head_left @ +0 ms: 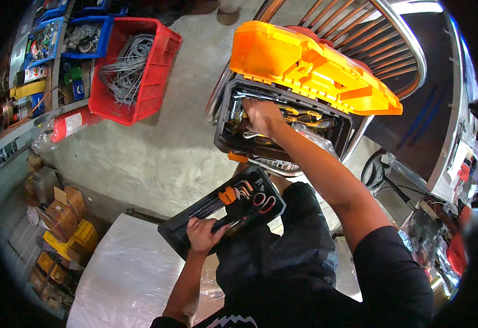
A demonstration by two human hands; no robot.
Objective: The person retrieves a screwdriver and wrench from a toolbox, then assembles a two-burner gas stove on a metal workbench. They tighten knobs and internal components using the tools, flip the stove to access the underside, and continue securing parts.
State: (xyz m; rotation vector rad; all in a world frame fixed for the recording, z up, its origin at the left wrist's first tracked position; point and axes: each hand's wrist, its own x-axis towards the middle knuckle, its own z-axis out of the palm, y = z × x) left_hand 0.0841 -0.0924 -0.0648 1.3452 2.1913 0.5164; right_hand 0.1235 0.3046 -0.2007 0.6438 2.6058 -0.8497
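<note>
My left hand (pixel 205 235) grips the near edge of a black tool tray (pixel 198 210), held tilted above my lap. In the tray lie an orange holder with hex keys (pixel 228 195), red-handled scissors (pixel 263 202) and long thin tools. My right hand (pixel 263 116) reaches down inside an open toolbox (pixel 225 143) with a raised orange lid (pixel 310 65). Its fingers curl downward, and what they hold, if anything, is hidden. A silver wrench end (pixel 251 134) shows just below the fingers. Yellow-and-black handled tools (pixel 299 116) lie to the right of that hand.
The toolbox rests on a metal-framed chair (pixel 408 52). To the left stand a red crate (pixel 159 82) of grey cable, a red cylinder (pixel 74 124) and shelves with blue bins (pixel 88 35). A plastic-wrapped surface (pixel 124 273) is at lower left, a fan (pixel 422 229) at right.
</note>
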